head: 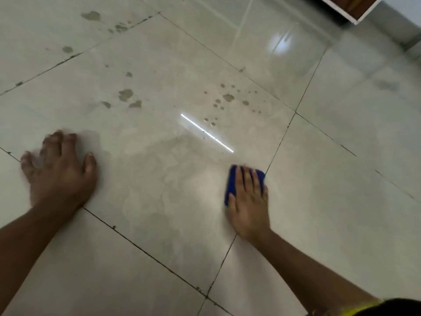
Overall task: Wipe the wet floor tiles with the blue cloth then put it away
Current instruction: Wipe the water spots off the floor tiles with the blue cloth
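Droplets (224,98) lie in a scattered cluster far and slightly left of our right hand (248,201), and that offset is what the next stroke turns on, as we judge it: the cloth must travel away from us, up the same large tile, to reach them. Our right hand is pressed flat, fingers spread, on the blue cloth (232,185), which sits folded into a small pad under the palm, close to the grout line (280,140) on the tile's right edge; its long side runs near to far, in line with our fingers. Our left hand (60,169) is well apart from it, splayed and empty on the floor at the left as a prop, and it looks blurred. The right hand is plainly the nearer one to the droplets; a second group of bigger wet patches (126,96) lies far from the left hand, with more smudges (91,15) farther still. The floor tiles (341,201) are pale, glossy and hard, mirroring a ceiling light as a bright streak (207,133), with faint cloudy smears between our hands. Dark grout divides them into big squares.
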